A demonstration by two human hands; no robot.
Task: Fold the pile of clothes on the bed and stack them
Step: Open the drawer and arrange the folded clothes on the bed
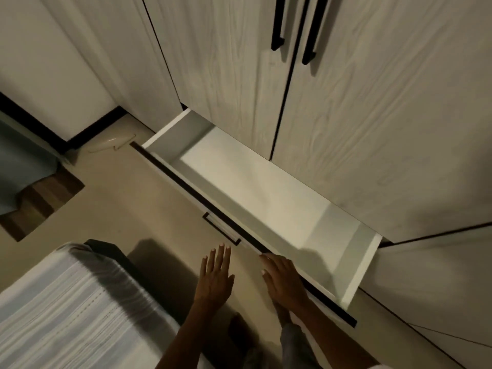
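A wide white drawer [266, 193] at the foot of a pale wood-grain wardrobe [372, 123] stands pulled out, with nothing lying inside it. My right hand [282, 280] rests flat against the drawer's dark front edge, fingers straight. My left hand [215, 272] hovers with spread fingers just short of the drawer's black handle [222, 229], holding nothing. The corner of the bed [74, 304] with a striped white and blue cover lies at the lower left. No clothes show in this view.
Two long black handles [295, 27] hang on the wardrobe doors above. Beige floor [149, 198] runs between bed and drawer. A blue cloth [21, 161] over a wooden base sits at the far left. My feet are dimly visible at the bottom.
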